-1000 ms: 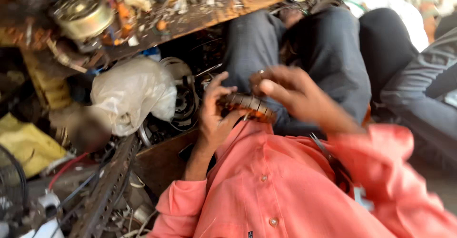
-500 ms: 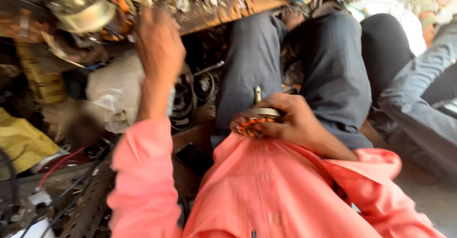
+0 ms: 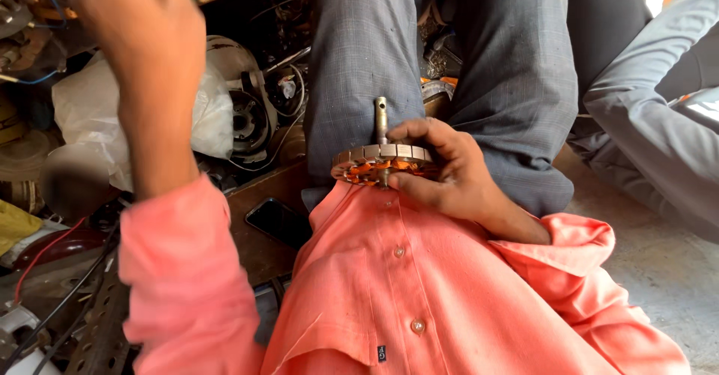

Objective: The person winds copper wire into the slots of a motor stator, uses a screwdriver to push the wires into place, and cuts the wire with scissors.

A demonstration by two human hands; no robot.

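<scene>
Stator [image 3: 382, 164] flat, shaft [image 3: 381, 119] seemingly upright.

Two hands show, the left [image 3: 138, 30] and the right [image 3: 449, 169], along with one stator [image 3: 382, 164], one phone [image 3: 278, 221] and one plastic bag [image 3: 105, 116].

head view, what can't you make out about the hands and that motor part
- Left hand: fingertips cut off by the top edge of the head view, so whether it holds anything cannot be told.
- Motor part: its right side is hidden by the right hand; the underside rests against the pink shirt.
- White plastic bag: partly hidden by the left forearm; its contents are hidden.
</scene>
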